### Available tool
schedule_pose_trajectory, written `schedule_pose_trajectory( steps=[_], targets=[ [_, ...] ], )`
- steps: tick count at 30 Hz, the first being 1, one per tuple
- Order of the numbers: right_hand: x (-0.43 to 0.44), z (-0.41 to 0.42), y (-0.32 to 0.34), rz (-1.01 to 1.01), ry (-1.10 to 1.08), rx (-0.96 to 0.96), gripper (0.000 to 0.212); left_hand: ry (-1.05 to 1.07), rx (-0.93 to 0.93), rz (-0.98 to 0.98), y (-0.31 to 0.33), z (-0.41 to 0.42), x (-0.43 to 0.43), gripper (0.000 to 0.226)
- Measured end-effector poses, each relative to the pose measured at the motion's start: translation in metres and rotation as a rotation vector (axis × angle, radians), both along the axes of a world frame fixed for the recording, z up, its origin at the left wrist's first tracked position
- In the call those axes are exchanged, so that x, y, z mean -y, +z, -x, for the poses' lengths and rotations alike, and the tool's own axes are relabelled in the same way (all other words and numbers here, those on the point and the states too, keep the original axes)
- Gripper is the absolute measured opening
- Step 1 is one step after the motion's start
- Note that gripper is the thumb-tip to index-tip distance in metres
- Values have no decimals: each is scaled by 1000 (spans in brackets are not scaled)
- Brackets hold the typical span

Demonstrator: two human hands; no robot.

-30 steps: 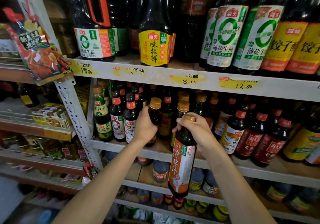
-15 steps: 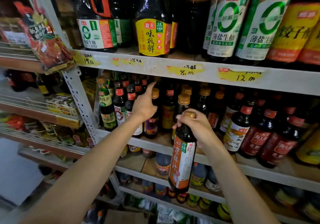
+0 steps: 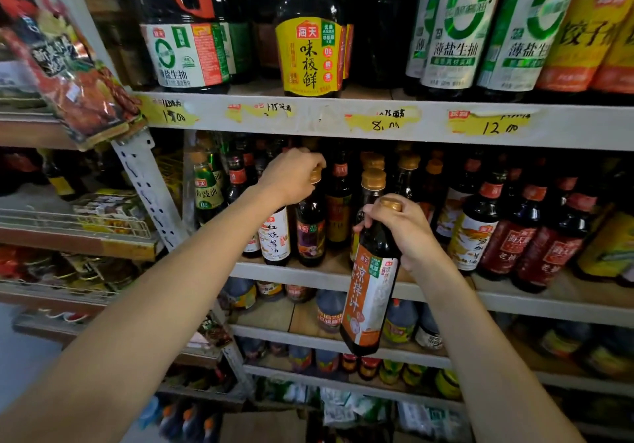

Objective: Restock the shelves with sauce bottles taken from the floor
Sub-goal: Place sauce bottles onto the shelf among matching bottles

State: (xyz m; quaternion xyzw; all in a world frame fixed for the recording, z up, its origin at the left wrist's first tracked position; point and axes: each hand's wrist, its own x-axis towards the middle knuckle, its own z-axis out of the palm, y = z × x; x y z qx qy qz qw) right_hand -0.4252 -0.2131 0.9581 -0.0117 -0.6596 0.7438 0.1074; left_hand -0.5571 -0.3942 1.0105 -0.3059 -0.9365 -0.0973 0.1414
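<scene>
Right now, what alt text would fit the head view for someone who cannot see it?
A person's right hand holds an orange-label bottle by its neck before a crowded shelf, while the left hand grips the cap of a purple-label bottle standing there. More sauce bottles fill shelves above and below.

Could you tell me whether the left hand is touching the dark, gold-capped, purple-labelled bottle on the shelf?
Touching. The head view shows the left hand curled over the cap of the dark, gold-capped, purple-labelled bottle.
</scene>
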Motion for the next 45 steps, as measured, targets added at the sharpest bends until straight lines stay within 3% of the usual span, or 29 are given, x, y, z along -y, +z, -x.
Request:
schedule_pose_trajectory(
  steps=[10,16,28,40,45],
  targets=[
    [14,-8,-12,9,-65,24,14,-24,-5,-60,-14,2,10,56],
    [20,-6,-13,26,-76,18,16,-8,-99,39,-9,6,4,40],
    [20,8,-18,3,-77,18,15,126,-158,177,-6,19,-10,43],
    [23,10,-15,27,-17,16,12,87,-185,237,3,18,-8,42],
    [26,9,-9,39,45,-5,11,-4,-355,195,-8,6,2,46]
  ],
)
